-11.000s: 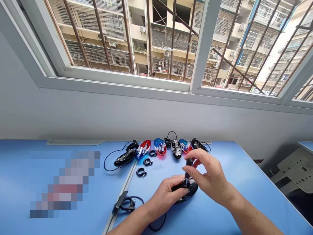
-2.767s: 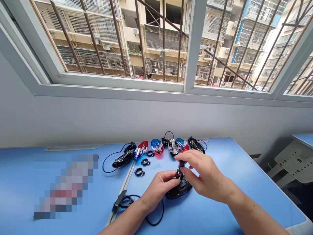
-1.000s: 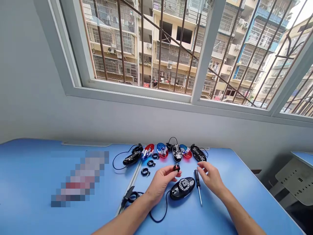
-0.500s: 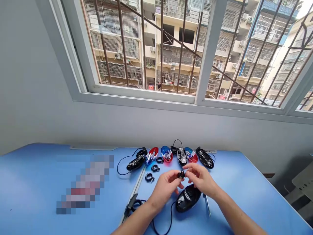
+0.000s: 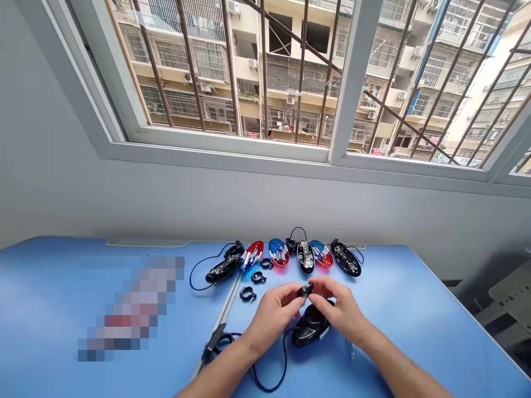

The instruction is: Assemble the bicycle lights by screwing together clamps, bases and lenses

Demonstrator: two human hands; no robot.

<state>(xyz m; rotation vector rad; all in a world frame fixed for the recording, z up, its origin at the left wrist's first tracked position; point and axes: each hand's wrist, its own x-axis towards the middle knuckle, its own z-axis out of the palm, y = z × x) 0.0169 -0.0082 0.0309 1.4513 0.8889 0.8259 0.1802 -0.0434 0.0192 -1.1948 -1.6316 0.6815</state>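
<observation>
Between my fingertips is a small black clamp, raised above the blue table. My left hand pinches its left side, and my right hand has thumb and forefinger on its right side. Just below the hands lies a black oval housing with a black cable running off to the left. A screwdriver is partly hidden beneath my right forearm. Left of my hands, several black ring clamps rest on the table.
Along the back of the blue table lie black oval units with cables and red-and-blue shells holding small parts. A black bracket sits by my left forearm. At the left is a pixelated object.
The view has shifted slightly. The small clamp has turned in my fingers, and my right hand's fingers have closed in on it. The black housing now shows at a different angle.
</observation>
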